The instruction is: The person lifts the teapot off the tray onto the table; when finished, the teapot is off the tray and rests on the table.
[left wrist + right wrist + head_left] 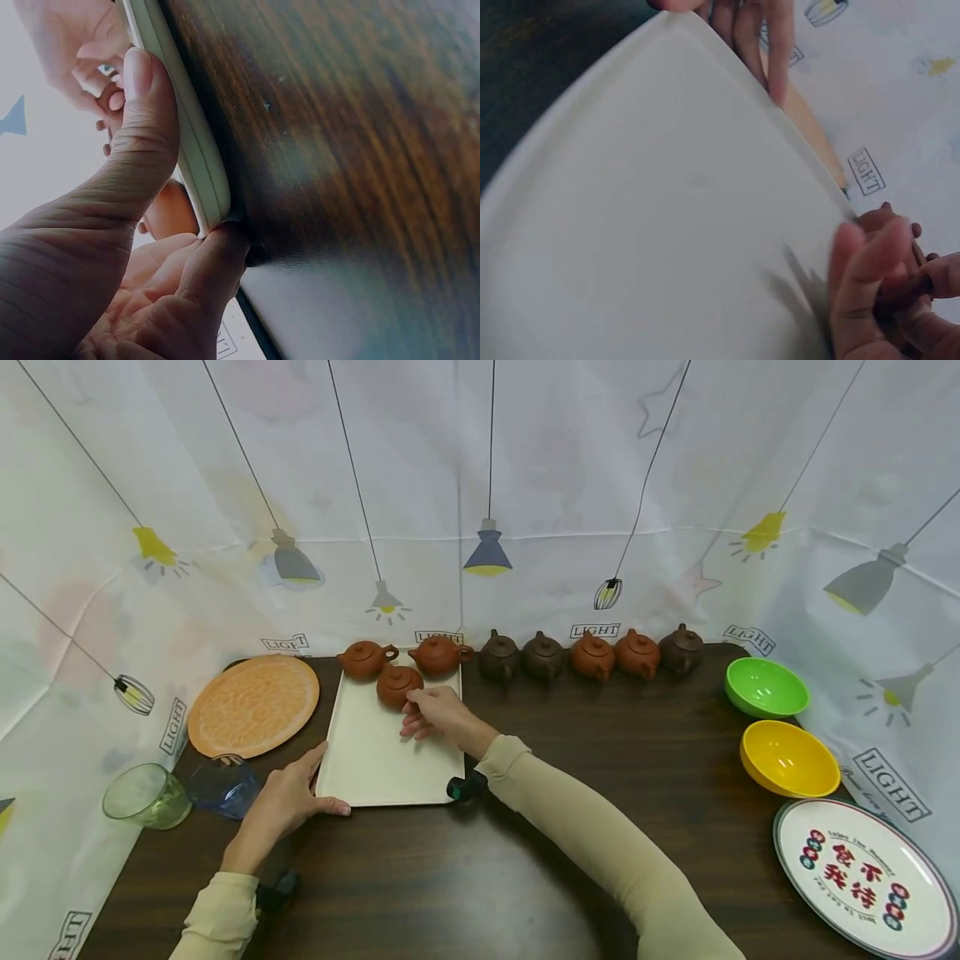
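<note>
A cream rectangular tray (pixel 375 768) lies on the dark wooden table. My left hand (pixel 288 797) grips its near left corner, thumb along the front edge and fingers against the left side; the thumb (pixel 150 112) overlaps the rim in the left wrist view. With thumb and fingers my right hand (pixel 446 718) pinches the handle of a reddish-brown clay teapot (pixel 396 687) over the tray's far part. Its other fingers (pixel 866 277) stick out loosely. Behind it, at the tray's far edge, are two more reddish-brown teapots, one on the left (pixel 363 660) and one on the right (pixel 438 657).
Right of the tray, a row holds dark brown teapots (pixel 542 657) and reddish ones (pixel 637 653). An orange round mat (pixel 253 706), a green glass (pixel 146 797) and a blue glass (pixel 225 789) stand left. Green (pixel 767 687) and yellow bowls (pixel 790 760) and a printed plate (pixel 862 877) sit right.
</note>
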A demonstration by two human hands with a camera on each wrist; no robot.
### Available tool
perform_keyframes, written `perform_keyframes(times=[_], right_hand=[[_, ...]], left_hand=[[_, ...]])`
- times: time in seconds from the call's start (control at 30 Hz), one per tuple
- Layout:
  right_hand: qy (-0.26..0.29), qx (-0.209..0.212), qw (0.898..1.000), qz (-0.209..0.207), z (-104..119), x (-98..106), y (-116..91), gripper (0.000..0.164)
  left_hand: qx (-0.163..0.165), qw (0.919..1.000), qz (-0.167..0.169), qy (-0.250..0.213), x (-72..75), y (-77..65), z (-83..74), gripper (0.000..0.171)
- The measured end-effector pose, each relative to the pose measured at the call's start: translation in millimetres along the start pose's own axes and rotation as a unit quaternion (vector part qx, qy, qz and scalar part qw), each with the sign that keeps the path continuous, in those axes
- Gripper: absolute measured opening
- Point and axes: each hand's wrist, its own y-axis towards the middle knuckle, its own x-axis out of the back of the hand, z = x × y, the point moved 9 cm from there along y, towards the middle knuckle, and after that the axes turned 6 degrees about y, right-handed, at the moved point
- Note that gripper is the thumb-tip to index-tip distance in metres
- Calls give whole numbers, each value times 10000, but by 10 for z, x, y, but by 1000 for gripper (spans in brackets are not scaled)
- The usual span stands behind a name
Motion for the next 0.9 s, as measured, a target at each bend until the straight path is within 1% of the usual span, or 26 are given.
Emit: perform_keyframes(times=[0.1,0.2,0.3,0.37,0.43,0.53,0.63,0.77,0.9], right_hand=[[222,66,9997,-95,-34,-21,14,41],[254,266,9989,-286,-13,9,-12,39],[266,465,9977,-410,46,76,-95,38],[238,594,9967,-493,106,157,-192,39],[279,737,9953,-571,174,268,-313,38],[244,882,9933,-712,248,487,-504,37],[114,956,9917,-847,257,737,-677,36],[-112,979,9901,-998,167,1051,-828,38],[-248,808,9908,-1059,-16,1240,-859,38]], left_hand=[[18,10000,-7,21,-12,-1,-7,130],[34,10000,-14,32,-21,-5,-3,130],[54,10000,-2,16,-32,-9,2,131],[47,10000,13,-10,-37,-7,-2,131],[27,10000,9,-26,-30,-4,-10,131],[-38,10000,-25,-10,-5,2,-28,130],[-87,10000,-37,-10,12,2,-38,130],[-117,9999,-32,-13,20,-1,-43,129],[-94,10000,-10,12,19,-18,-30,129]])
